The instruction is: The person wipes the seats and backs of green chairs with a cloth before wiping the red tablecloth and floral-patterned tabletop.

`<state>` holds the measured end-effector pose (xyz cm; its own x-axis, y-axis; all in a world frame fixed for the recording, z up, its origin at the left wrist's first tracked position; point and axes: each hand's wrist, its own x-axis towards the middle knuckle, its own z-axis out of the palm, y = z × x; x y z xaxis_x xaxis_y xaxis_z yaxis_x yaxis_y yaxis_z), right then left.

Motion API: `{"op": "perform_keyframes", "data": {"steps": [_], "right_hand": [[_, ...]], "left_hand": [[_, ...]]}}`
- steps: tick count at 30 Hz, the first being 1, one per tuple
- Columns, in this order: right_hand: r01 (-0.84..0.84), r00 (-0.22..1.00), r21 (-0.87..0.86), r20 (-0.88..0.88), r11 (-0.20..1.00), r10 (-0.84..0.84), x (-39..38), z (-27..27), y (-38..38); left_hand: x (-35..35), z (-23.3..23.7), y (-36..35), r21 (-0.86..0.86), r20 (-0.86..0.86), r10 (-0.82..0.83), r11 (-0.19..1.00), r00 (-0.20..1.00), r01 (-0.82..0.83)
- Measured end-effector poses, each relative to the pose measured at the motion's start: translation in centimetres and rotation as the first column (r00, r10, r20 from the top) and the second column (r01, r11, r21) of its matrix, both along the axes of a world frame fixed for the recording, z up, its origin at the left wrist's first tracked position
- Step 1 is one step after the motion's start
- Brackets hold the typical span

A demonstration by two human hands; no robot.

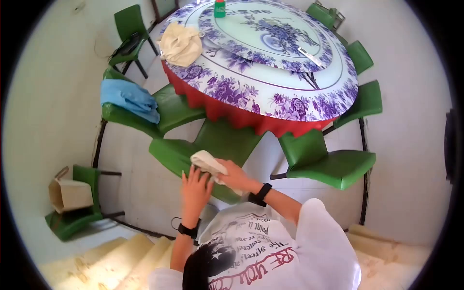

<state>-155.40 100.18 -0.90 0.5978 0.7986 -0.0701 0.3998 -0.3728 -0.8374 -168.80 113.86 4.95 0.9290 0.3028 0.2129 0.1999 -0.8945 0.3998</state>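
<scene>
My right hand (pixel 234 176) is closed around a folded off-white cloth (pixel 207 161), part of which hangs below the fingers. Beneath the cloth is the green chair (pixel 171 153) nearest me, its backrest towards me and its seat facing the round table. Just left of the cloth, my left hand (pixel 195 186) has its fingers spread over the same backrest, fingertips close to the cloth's lower edge. Each wrist wears a black band.
A round table (pixel 232 92) with purple flowers and a red skirt stands ahead. It bears a beige cloth (pixel 181 44), a green bottle (pixel 220 8) and a white object (pixel 310 56). Chairs surround it; a blue cloth (pixel 129 99) drapes one, a bag (pixel 70 194) sits on another.
</scene>
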Motion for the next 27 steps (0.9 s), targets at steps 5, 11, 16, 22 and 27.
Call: {"op": "perform_keyframes", "data": {"steps": [5, 11, 16, 22, 27], "right_hand": [[0.064, 0.978, -0.253, -0.177, 0.965, -0.111, 2.5, -0.3, -2.6], [0.586, 0.805, -0.066, 0.167, 0.808, -0.57, 9.0, -2.1, -4.0], [0.401, 0.743, -0.008, 0.587, 0.916, -0.321, 21.6, -10.3, -2.3], [0.269, 0.944, -0.456, 0.299, 0.848, -0.139, 23.5, -30.0, -0.3], [0.388, 0.888, -0.334, -0.114, 0.859, -0.445, 20.4, -26.6, -2.2]], "left_hand": [[6.3, 2.4, 2.9, -0.445, -0.433, -0.49, 0.846, 0.756, 0.293], [21.2, 7.4, 2.1, -0.451, -0.122, -0.579, 0.755, 0.806, 0.475], [31.3, -9.4, 2.7, -0.288, -0.476, -0.513, 0.858, 0.714, 0.424], [27.4, -26.1, 3.3, -0.485, -0.614, -0.418, 0.869, 0.67, 0.099], [18.4, -33.4, 5.9, -0.678, -0.604, -0.515, 0.733, 0.608, -0.053]]}}
